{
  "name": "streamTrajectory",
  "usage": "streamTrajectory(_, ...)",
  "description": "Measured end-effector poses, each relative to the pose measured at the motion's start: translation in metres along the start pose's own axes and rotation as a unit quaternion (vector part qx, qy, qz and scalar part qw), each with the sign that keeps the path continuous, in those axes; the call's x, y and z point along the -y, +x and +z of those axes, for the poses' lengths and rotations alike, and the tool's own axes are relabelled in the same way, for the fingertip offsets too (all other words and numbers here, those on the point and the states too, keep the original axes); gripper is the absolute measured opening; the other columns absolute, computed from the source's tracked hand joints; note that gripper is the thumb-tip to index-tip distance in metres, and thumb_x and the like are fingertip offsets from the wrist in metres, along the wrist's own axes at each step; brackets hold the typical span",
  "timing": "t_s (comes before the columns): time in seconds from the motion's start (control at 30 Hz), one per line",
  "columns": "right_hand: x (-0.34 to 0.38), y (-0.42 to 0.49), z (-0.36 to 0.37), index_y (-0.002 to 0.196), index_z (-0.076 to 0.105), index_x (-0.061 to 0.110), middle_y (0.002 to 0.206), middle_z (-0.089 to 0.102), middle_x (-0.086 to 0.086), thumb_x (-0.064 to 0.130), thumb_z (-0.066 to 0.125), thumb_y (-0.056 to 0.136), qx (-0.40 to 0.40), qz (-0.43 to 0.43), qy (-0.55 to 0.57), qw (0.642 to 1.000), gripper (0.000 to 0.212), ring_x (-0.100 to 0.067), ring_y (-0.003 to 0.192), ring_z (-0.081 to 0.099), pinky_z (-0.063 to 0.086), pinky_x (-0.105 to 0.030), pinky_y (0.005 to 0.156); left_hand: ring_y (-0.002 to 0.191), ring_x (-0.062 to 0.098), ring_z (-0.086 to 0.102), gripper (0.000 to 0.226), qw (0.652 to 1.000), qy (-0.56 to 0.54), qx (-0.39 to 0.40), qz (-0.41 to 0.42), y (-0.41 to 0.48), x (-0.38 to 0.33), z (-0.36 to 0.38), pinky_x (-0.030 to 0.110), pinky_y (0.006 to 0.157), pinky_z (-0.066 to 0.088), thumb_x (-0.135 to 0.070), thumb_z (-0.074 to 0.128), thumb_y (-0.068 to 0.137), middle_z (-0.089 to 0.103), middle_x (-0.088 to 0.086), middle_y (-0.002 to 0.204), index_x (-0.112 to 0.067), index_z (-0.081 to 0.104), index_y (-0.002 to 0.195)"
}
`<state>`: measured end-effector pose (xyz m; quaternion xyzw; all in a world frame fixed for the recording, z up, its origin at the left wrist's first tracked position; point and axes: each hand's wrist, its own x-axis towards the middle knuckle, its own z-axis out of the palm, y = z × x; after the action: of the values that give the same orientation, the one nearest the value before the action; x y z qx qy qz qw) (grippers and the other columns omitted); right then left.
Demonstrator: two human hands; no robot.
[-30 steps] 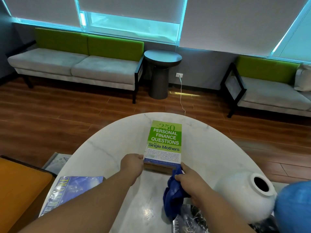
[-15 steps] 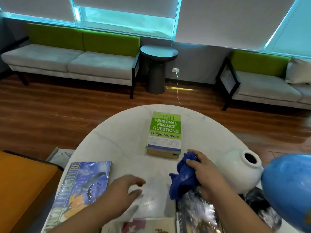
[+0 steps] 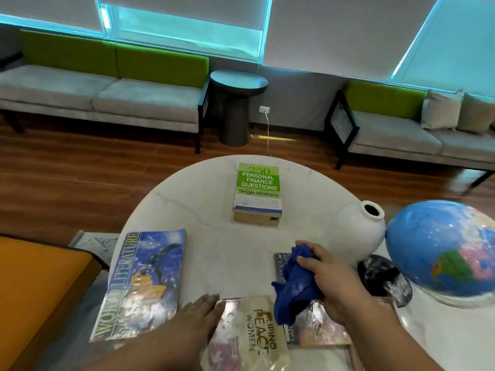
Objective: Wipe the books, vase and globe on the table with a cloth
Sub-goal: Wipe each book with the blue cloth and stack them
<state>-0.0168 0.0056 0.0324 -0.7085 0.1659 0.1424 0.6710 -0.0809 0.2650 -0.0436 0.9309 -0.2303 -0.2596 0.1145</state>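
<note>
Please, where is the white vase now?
In the head view the white vase sits on the right part of the table, beside the blue globe to its right, beyond the right hand gripping the blue cloth.

Brown wood-plank floor (image 3: pixel 80 178). Grey sofa with green back cushions (image 3: pixel 107 97) against far wall, dark round pedestal side table (image 3: pixel 237 103) beside it, second grey-green sofa (image 3: pixel 396 132) at right. White roller blinds (image 3: pixel 334 30) partly down, teal window light. White marble round table (image 3: pixel 214 210) in front.

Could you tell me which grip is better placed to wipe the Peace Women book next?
Right, probably: the right grip holds the blue cloth close beside the Peace Women book, while the left grip lies flat and empty at that book's left edge, better suited to steadying it.
</note>
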Motion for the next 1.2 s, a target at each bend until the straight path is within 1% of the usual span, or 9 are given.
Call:
streamTrajectory(0.07,-0.002,-0.011,0.0,0.112,0.062,0.018,0.109,0.065,-0.005,-0.002,0.051,0.094,-0.007,0.006,0.027,1.0,0.029,-0.02,0.089,0.065,0.054,-0.026,0.061,0.148,0.024,-0.012,0.1,0.999,0.047,0.016,-0.011,-0.002,-0.004,0.006,0.034,0.117,-0.002,-0.039,0.06,0.087,-0.02,0.009,0.159,-0.013,-0.011,0.152)
streamTrajectory(0.1,-0.003,-0.016,-0.001,0.113,0.061,0.016,0.109,0.065,-0.006,-0.002,0.05,0.094,-0.01,0.009,0.036,0.999,0.029,-0.02,0.087,0.064,0.053,-0.024,0.056,0.147,0.026,-0.014,0.105,0.998,0.065,0.022,-0.017,-0.003,-0.006,0.008,0.034,0.116,-0.005,-0.04,0.064,0.085,-0.022,0.011,0.158,-0.012,-0.013,0.151)
streamTrajectory(0.27,-0.01,-0.033,-0.005,0.116,0.062,0.017,0.11,0.067,-0.007,0.0,0.052,0.093,-0.032,0.006,0.021,0.999,0.03,-0.023,0.093,0.065,0.05,-0.033,0.073,0.147,0.03,-0.012,0.119,0.995,0.093,0.008,-0.026,-0.008,-0.015,0.008,0.033,0.114,-0.008,-0.046,0.071,0.077,-0.021,0.014,0.158,-0.012,-0.016,0.151)
streamTrajectory(0.33,-0.013,-0.038,-0.007,0.116,0.062,0.017,0.11,0.067,-0.01,0.001,0.053,0.093,-0.037,0.006,0.016,0.999,0.029,-0.025,0.093,0.066,0.051,-0.034,0.073,0.147,0.03,-0.01,0.119,0.995,0.101,-0.003,-0.026,-0.01,-0.016,0.008,0.031,0.112,-0.01,-0.045,0.071,0.076,-0.019,0.014,0.158,-0.013,-0.016,0.151)
streamTrajectory(0.43,-0.016,-0.045,-0.011,0.119,0.061,0.018,0.111,0.067,-0.01,0.003,0.055,0.093,-0.032,0.016,0.004,0.999,0.031,-0.028,0.095,0.066,0.052,-0.037,0.075,0.147,0.031,-0.008,0.122,0.994,0.105,-0.007,-0.037,-0.009,-0.017,0.009,0.037,0.116,-0.008,-0.048,0.072,0.073,-0.016,0.014,0.159,-0.015,-0.016,0.151)
streamTrajectory(0.63,-0.02,-0.052,-0.013,0.115,0.061,0.023,0.11,0.066,-0.006,0.004,0.054,0.093,-0.018,0.038,-0.013,0.999,0.029,-0.027,0.096,0.065,0.052,-0.033,0.07,0.147,0.033,-0.005,0.126,0.994,0.082,-0.009,-0.069,-0.01,-0.014,0.012,0.04,0.119,-0.001,-0.057,0.071,0.065,-0.011,0.012,0.16,-0.02,-0.014,0.151)
streamTrajectory(0.83,-0.024,-0.058,-0.009,0.11,0.061,0.023,0.107,0.067,-0.006,0.002,0.053,0.093,-0.009,0.047,-0.028,0.998,0.028,-0.029,0.097,0.065,0.054,-0.042,0.084,0.146,0.037,-0.002,0.126,0.989,0.114,-0.016,-0.091,-0.011,-0.02,0.015,0.043,0.12,0.0,-0.061,0.07,0.064,-0.008,0.017,0.159,-0.015,-0.009,0.152)
streamTrajectory(1.0,-0.018,-0.059,-0.014,0.109,0.058,0.022,0.107,0.066,-0.008,0.004,0.057,0.091,-0.017,0.043,-0.037,0.998,0.025,-0.03,0.094,0.066,0.053,-0.037,0.072,0.145,0.037,-0.003,0.128,0.99,0.097,-0.014,-0.101,-0.012,-0.017,0.018,0.045,0.12,0.004,-0.062,0.068,0.062,-0.008,0.014,0.159,-0.017,-0.011,0.152)
streamTrajectory(1.2,-0.016,-0.06,-0.02,0.106,0.058,0.022,0.105,0.066,-0.008,0.004,0.056,0.092,-0.012,0.041,-0.044,0.998,0.023,-0.03,0.093,0.065,0.053,-0.037,0.072,0.147,0.032,-0.004,0.126,0.993,0.05,-0.015,-0.11,-0.015,-0.014,0.016,0.04,0.121,0.004,-0.064,0.065,0.062,-0.008,0.01,0.16,-0.02,-0.011,0.152)
